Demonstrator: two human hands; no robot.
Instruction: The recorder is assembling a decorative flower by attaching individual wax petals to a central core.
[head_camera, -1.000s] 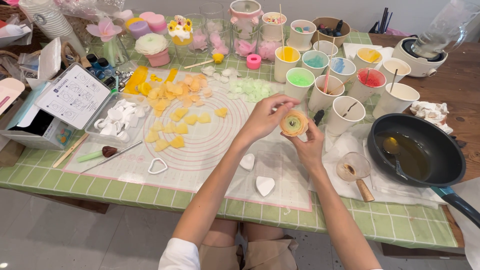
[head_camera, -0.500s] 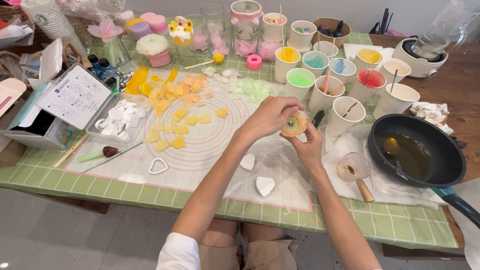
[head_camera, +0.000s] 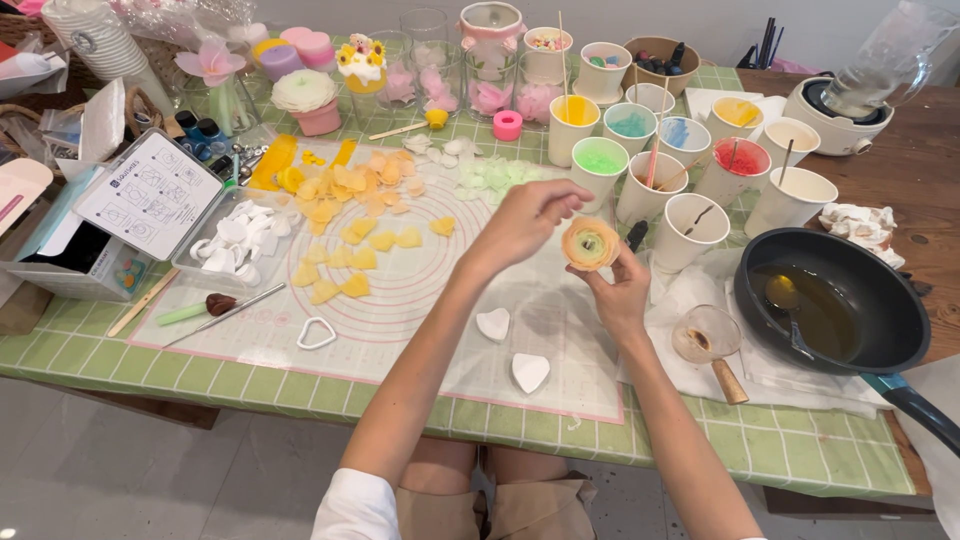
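Orange wax flower (head_camera: 590, 243) held above the surface (head_camera: 700, 440), pinched from below by right hand (head_camera: 620, 295); left hand (head_camera: 525, 215), pressed against the petals half a second ago, now lifted just beside, fingers loosely spread—petal apparently set.

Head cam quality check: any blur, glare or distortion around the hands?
Head view: light is even and soft, shadows faint; left hand slightly motion-blurred, right hand and wax flower fairly sharp; mild glare on the glass jug and the liquid in the black pan; wide-angle bowing at the table edge.
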